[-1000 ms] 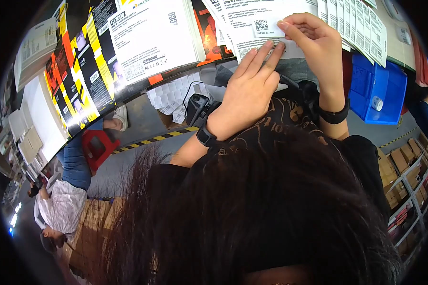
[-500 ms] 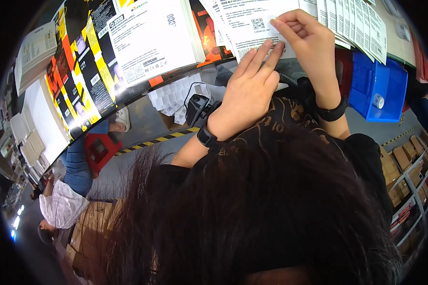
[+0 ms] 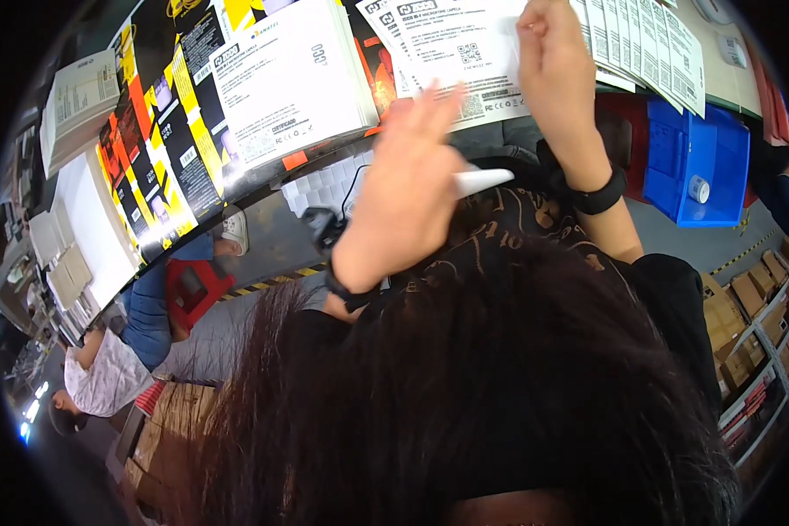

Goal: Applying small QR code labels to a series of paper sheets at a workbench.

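A white printed sheet with a square code lies on the table before me, overlapping other sheets at its left. My left hand is blurred by motion at the sheet's lower left corner, fingers stretched out, nothing seen in them. Over the sheet's right side, my right hand has its fingers curled together in a pinch; whatever they hold is hidden. Left of the sheet stands a thick stack of similar printed sheets. Several more fanned sheets lie to the right. A white tapered object shows beside my left hand.
Black, yellow and orange printed packaging covers the table's left part, with another paper stack beyond. A blue bin holding a small white roll hangs at the right. A red stool and a seated person are at the left.
My left hand has moved left and nearer to me, off the sheet's middle. My right hand has shifted slightly away from me, its fingers now curled tighter above the sheet.
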Demonstrator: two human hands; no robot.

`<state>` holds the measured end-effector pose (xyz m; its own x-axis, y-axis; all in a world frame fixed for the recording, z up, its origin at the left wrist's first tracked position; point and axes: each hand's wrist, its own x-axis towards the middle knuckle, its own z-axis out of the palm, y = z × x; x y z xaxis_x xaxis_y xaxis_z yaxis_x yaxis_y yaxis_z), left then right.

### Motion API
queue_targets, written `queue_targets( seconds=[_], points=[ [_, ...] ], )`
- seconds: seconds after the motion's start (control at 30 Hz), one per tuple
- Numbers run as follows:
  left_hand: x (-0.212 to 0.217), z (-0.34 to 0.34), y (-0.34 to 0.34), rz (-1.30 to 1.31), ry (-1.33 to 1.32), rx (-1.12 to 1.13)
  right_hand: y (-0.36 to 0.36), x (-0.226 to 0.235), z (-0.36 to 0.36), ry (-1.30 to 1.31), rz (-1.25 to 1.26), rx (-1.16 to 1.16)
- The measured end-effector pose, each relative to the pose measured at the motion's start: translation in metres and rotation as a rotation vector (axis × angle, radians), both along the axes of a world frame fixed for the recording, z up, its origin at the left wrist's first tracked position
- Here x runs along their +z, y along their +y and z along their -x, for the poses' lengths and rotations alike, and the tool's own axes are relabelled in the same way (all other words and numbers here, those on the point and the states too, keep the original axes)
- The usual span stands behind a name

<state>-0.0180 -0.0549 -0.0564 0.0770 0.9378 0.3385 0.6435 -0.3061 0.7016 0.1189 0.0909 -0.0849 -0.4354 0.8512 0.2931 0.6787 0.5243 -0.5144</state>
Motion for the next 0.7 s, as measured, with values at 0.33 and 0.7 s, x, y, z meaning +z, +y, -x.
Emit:
queue_targets(
  seconds=[0.33, 0.7],
  points=[
    [-0.010, 0.056, -0.030, 0.093, 0.242, 0.457, -0.019, 0.020, 0.003, -0.101, -0.246, 0.472],
    [-0.018, -0.047, 0.031, 0.038, 0.284, 0.298, -0.007, 0.020, -0.002, 0.333, 0.173, 0.330]
  ],
)
